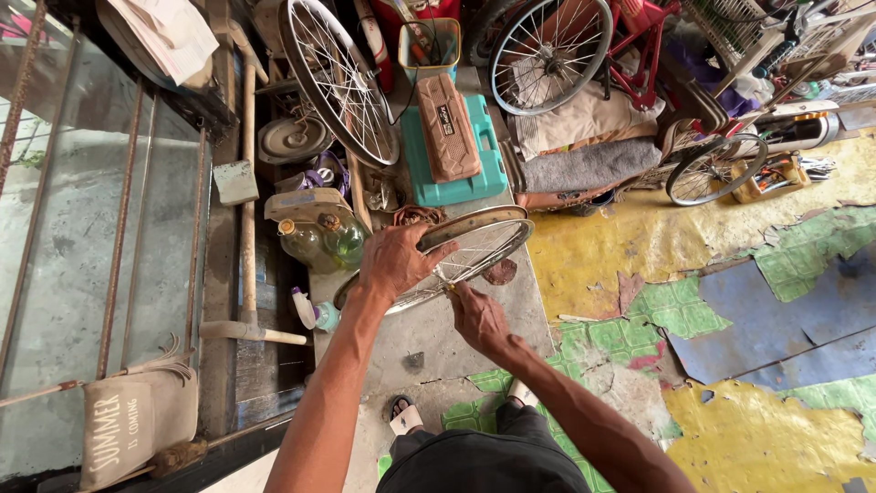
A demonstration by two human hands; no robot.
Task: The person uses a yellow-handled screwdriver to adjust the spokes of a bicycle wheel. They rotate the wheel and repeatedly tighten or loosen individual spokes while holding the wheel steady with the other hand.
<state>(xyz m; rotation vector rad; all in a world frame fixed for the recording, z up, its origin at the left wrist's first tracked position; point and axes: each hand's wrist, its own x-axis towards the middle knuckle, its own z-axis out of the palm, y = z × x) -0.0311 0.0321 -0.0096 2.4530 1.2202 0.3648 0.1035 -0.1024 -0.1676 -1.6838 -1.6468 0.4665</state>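
The left hand (pixel 394 260) is clamped over the top of a spoked bicycle wheel rim (pixel 474 233), which is held tilted above the concrete floor (pixel 429 338), just in front of the knees. The right hand (pixel 476 315) pinches something small at the spokes – too small to tell what. With only one hand gripping it, the rim could swing or slip if that grip loosens, and the pinching fingers could get nipped between spokes. Glass bottles (pixel 321 239) stand close by on the left – a swinging rim might knock them over.
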